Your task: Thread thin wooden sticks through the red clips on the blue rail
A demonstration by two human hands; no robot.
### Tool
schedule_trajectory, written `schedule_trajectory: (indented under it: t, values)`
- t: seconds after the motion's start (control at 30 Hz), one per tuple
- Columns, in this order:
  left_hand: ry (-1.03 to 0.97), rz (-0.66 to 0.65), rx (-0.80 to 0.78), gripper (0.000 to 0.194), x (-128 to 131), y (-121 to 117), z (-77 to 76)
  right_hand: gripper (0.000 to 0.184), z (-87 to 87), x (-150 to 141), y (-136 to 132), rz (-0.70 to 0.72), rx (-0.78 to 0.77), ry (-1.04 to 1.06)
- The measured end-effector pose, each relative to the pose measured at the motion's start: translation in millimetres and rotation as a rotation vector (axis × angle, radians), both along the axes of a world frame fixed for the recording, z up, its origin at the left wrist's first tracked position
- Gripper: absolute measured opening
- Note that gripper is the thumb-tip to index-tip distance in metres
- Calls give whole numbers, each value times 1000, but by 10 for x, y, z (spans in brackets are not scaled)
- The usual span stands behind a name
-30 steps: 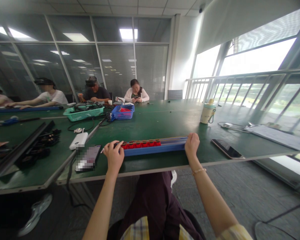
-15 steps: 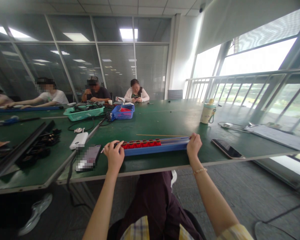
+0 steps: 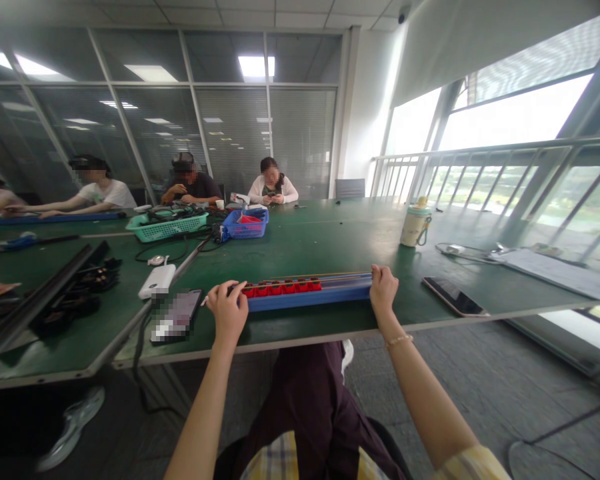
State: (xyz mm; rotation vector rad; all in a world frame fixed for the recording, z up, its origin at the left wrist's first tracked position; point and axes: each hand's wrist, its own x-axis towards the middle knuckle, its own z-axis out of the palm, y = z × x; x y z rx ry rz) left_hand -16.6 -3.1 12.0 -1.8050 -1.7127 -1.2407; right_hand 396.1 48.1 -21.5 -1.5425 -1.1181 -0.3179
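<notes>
A long blue channel-shaped tray lies near the table's front edge, with several red pieces in a row along its left part. A thin yellow strand runs lengthwise above it, between my hands. My left hand is closed at the tray's left end, thumb and fingers pinched where the strand arrives. A small white tip shows at its left side; its kind is unclear. My right hand is closed at the right end, fingertips pinched by the strand's other end. The fingers hide both tray ends.
Phones lie left and right of the tray. A white power bank, a green basket and a blue basket stand farther left. A cup is at right. Several people sit across the table.
My right hand has shifted slightly left. The far stretch of the yellow strand has dropped closer to the tray. My left hand stays at the left end.
</notes>
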Motion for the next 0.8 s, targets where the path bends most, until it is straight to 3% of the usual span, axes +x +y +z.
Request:
schedule_trajectory:
  t: [0.3, 0.5, 0.8]
  values:
    - [10, -2, 8, 32, -10, 16, -14, 64, -25, -8, 51, 69, -40, -108]
    - [14, -4, 18, 31, -9, 30, -25, 48, 16, -47, 12, 170, -3, -218]
    - [14, -7, 37, 31, -17, 41, -43, 27, 9, -71, 24, 154, 10, -245]
